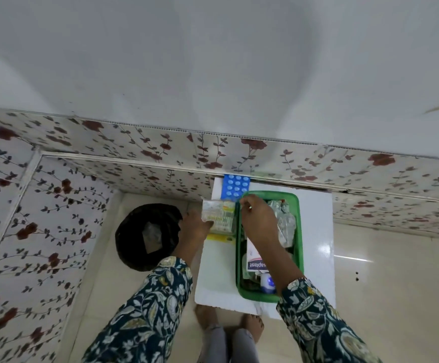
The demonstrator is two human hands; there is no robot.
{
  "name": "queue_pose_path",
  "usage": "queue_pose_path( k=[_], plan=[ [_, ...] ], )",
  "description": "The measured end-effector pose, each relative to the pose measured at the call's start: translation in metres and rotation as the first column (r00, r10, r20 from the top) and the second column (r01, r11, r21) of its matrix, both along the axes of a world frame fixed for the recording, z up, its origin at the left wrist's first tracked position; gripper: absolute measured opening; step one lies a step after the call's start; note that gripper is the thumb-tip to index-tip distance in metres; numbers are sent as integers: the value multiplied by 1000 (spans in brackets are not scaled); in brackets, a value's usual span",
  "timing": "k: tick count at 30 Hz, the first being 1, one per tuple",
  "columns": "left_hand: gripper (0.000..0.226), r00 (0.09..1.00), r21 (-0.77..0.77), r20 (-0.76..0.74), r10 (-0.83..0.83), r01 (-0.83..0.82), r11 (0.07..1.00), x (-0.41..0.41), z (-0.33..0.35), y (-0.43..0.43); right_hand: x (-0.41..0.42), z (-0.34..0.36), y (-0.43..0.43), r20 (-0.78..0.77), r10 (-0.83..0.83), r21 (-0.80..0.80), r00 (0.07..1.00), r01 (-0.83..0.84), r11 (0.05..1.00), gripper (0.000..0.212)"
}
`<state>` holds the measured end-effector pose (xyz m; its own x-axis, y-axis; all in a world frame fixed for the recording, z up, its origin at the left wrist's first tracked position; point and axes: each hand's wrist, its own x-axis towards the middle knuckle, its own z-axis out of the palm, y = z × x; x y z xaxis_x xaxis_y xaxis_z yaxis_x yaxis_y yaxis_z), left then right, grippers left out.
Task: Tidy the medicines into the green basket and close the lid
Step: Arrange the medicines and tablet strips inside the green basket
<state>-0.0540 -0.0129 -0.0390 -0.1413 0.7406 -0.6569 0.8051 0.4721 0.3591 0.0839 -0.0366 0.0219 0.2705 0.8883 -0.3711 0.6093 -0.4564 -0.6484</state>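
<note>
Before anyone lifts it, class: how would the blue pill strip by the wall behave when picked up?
The blue pill strip looks thin and flat, so probably light and slightly bendy. Its raised bubbles should give fingers some grip. One end reaches the green basket rim, so sliding it might catch there.

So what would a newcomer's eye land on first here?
The green basket on the white board, crammed with medicines, right hand over its far end. Then the blue blister strip against the floral wall, and the left hand on a pale pack beside the basket.
</note>
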Motion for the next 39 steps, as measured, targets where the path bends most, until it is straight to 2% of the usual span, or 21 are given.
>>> queue_pose_path(
  k=[3,6,8,10,12,14,16,18,20,23,27,32,36,39],
  plan=[
    [58,983,-10,169,75,-75,997,1,-9,10,-8,-11,32,119,114,28,986,-118,993,25],
    [64,958,-68,234,165,-154,986,0,-20,16,-17,-20,58,256,273,-97,927,-256,962,32],
    [63,936,-100,284,208,-187,977,-2,-25,19,-23,-21,64,376,316,-183,871,-265,947,33],
    [52,921,-128,315,229,-198,972,-6,-27,21,-28,-22,65,476,292,-205,830,-218,954,31],
    [39,903,-147,328,276,-240,960,-14,-26,21,-36,-25,66,458,246,-175,854,-185,967,30],
    [26,863,-153,368,346,-310,938,-23,-19,19,-46,-29,69,330,225,-139,917,-189,972,31],
    [11,824,-154,387,414,-385,910,-39,-12,18,-58,-37,78,226,214,-192,950,-172,966,35],
    [24,827,-122,371,421,-406,905,-57,-11,19,-66,-51,88,234,203,-321,951,-122,939,46],
    [20,839,-88,362,406,-403,911,-73,-9,21,-70,-62,95,284,193,-431,939,-55,901,61],
    [18,807,-94,403,432,-433,896,-88,-9,26,-79,-77,97,324,115,-456,939,48,889,76],
    [17,779,-97,442,445,-452,887,-95,-3,28,-94,-95,93,421,84,-376,903,89,922,56],
    [17,770,-90,443,459,-471,877,-97,3,26,-103,-103,69,483,223,-307,847,-75,949,45],
    [17,768,-83,442,463,-479,874,-97,11,27,-102,-94,68,463,169,-221,870,-71,973,31],
    [18,776,-70,427,464,-484,872,-97,20,26,-98,-79,72,330,151,-118,932,-118,986,37]
  ],
)
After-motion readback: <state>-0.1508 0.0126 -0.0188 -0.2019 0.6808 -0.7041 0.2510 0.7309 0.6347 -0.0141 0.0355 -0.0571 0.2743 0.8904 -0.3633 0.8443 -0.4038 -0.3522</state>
